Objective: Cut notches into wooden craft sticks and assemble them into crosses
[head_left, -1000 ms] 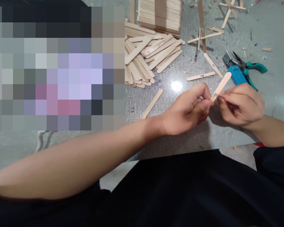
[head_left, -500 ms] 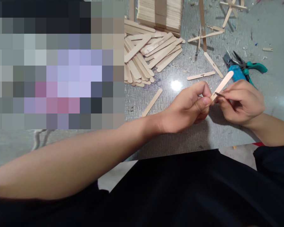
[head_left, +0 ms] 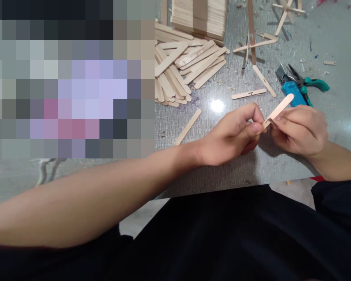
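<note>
Stick (head_left: 283, 106) is clamped at its near end by the left hand (head_left: 236, 132), the right hand (head_left: 301, 128) pinching a dark sliver (head_left: 270, 120) at its edge, cutter (head_left: 293, 93) lying beyond.

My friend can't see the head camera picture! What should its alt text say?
A person's left hand holds a notched wooden craft stick over a grey table, while the right hand pinches a small, mostly hidden dark piece by its notch. Beyond the hands lie loose craft sticks, a stacked bundle of sticks, a blue utility knife and green-handled pliers.
</note>
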Action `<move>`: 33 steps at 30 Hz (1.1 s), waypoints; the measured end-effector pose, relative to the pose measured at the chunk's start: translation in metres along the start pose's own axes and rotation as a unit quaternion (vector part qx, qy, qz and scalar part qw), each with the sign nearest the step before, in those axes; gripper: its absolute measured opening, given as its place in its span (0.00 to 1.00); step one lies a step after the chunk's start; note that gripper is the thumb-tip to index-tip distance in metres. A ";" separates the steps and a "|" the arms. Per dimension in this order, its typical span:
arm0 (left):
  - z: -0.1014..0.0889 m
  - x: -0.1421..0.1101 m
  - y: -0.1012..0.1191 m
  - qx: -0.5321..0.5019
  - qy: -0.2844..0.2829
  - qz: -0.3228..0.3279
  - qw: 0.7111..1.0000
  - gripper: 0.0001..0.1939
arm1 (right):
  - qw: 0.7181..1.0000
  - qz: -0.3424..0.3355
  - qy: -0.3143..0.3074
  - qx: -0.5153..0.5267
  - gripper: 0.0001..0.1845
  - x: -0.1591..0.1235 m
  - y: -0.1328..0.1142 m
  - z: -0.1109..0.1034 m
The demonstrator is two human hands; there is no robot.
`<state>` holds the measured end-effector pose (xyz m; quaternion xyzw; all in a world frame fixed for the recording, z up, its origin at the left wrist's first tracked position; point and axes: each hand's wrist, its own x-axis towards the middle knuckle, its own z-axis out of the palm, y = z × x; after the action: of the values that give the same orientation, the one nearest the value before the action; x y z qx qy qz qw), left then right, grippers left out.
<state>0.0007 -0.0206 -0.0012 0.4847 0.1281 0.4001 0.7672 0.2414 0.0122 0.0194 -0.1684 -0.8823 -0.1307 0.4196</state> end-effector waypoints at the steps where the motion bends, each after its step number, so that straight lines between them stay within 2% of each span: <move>1: 0.000 0.000 0.000 -0.002 -0.003 -0.004 1.000 0.26 | 1.000 0.000 0.003 -0.012 0.10 0.002 0.000 0.001; 4: 0.000 -0.001 0.000 0.002 0.007 -0.002 1.000 0.26 | 0.999 0.013 0.012 -0.028 0.04 0.007 -0.001 0.002; 9: -0.002 -0.004 -0.003 0.026 0.038 0.028 0.999 0.22 | 0.997 0.063 -0.002 0.037 0.08 0.007 0.002 0.004; 14: -0.004 -0.003 -0.003 0.106 0.100 0.059 0.988 0.22 | 0.998 0.037 0.027 0.040 0.08 -0.001 0.007 0.008; 17: -0.004 -0.005 -0.002 0.128 0.112 0.080 0.982 0.21 | 0.997 0.060 0.020 0.039 0.06 -0.002 0.005 0.008; 21: -0.004 -0.007 0.000 0.151 0.121 0.085 0.977 0.22 | 0.998 0.045 0.024 0.040 0.02 -0.002 0.002 0.005; 26: -0.004 -0.005 -0.003 0.164 0.154 0.118 0.967 0.24 | 0.996 0.035 0.036 0.070 0.09 -0.008 0.005 0.007; 30: -0.005 -0.004 -0.005 0.169 0.155 0.126 0.965 0.24 | 0.994 0.056 0.048 0.085 0.11 -0.007 0.007 0.011; 33: -0.004 -0.005 -0.005 0.160 0.147 0.136 0.967 0.22 | 0.992 0.066 0.013 0.110 0.12 -0.002 0.006 0.009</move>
<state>-0.0028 -0.0224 -0.0084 0.5495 0.2347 0.5417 0.5912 0.2386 0.0203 0.0133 -0.1770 -0.8729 -0.0068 0.4545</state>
